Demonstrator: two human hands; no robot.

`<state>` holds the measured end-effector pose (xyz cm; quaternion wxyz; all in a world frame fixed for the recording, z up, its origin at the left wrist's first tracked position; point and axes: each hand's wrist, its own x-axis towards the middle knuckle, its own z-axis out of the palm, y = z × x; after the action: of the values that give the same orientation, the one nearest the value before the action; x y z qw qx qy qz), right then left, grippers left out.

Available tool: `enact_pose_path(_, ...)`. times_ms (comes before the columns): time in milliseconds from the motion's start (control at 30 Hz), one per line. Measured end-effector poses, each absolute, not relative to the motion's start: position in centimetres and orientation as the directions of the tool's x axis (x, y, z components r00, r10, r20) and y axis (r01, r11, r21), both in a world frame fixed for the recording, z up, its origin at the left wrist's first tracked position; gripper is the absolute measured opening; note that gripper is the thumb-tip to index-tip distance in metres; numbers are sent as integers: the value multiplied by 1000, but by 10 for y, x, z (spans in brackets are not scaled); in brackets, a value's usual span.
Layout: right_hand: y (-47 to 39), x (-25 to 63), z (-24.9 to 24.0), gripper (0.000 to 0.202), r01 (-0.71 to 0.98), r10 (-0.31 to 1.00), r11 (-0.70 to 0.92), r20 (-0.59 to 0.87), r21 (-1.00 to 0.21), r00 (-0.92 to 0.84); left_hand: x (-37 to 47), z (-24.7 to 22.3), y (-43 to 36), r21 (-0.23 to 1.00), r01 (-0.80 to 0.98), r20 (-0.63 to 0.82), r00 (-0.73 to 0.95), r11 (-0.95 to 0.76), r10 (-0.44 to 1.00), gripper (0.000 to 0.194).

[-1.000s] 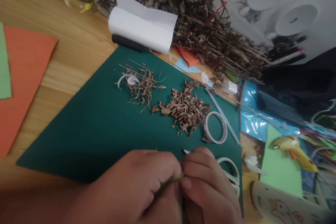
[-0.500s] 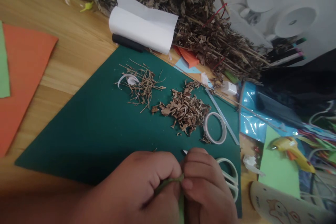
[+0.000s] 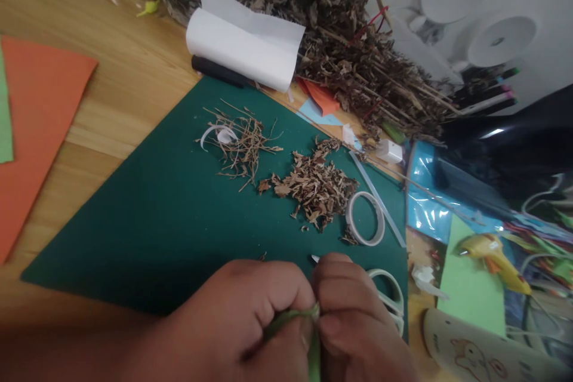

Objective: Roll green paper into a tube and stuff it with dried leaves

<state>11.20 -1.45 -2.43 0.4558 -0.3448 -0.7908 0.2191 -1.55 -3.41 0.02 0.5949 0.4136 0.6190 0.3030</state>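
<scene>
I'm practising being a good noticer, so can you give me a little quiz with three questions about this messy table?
1. True or false: the white tape roll lies on the dark green mat, next to the pile of crumbled brown leaves.

2. What colour is the paper under the yellow glue gun?
A) orange
B) pale green
C) black

3. Fill in the missing colour: the left hand and the right hand meet at a ____ strip.

Key: 1. True. 2. B, pale green. 3. Green.
</scene>
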Motion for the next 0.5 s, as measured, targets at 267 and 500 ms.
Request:
enact_pose_path(267, -11, 123, -28, 8, 245, 755, 622, 485, -744, -441, -21, -1, -32, 931, 223, -320, 112, 290, 941, 18)
enact_pose_path(500, 2, 128, -22, 10, 123, 713, 579, 428, -806, -556, -33, -1, -17, 967, 253, -78, 396, -27, 915, 22)
